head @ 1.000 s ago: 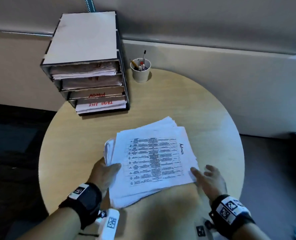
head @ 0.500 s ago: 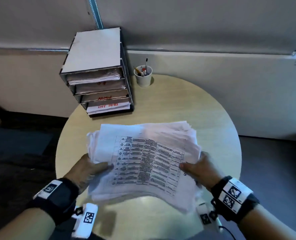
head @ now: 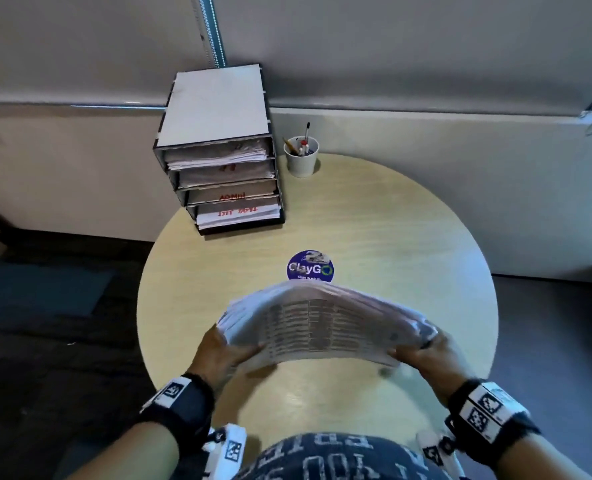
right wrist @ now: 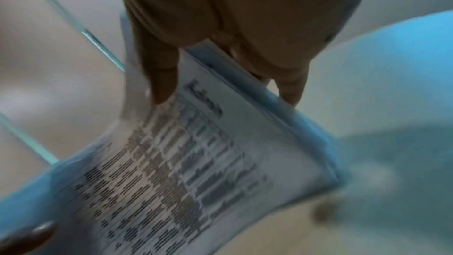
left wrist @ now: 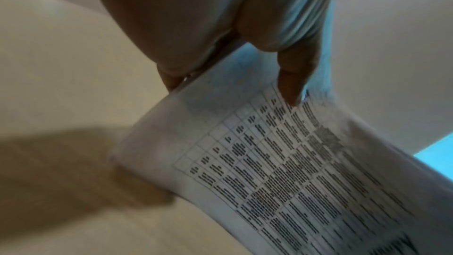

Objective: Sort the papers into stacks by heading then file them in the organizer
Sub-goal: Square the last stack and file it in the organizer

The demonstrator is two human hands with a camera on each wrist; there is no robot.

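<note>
A thick stack of printed papers [head: 325, 327] with a table on its top sheet hangs above the near half of the round table [head: 409, 237], bowed upward in the middle. My left hand [head: 225, 351] grips its left edge, thumb on top [left wrist: 291, 84] and fingers underneath. My right hand [head: 422, 355] grips the right edge the same way, its thumb [right wrist: 159, 77] on the top sheet beside a handwritten heading. The four-shelf organizer [head: 218, 150] stands at the table's far left, with papers on its shelves and red labels on the lower two.
A white cup of pens [head: 301, 155] stands just right of the organizer. A round blue sticker [head: 310, 266] lies in the table's middle, just beyond the stack. A pale wall runs behind the table; dark floor lies to the left.
Both hands gathered the loose pile off the table and lifted it toward me, squaring it into one bowed stack. The blue sticker it covered now shows.
</note>
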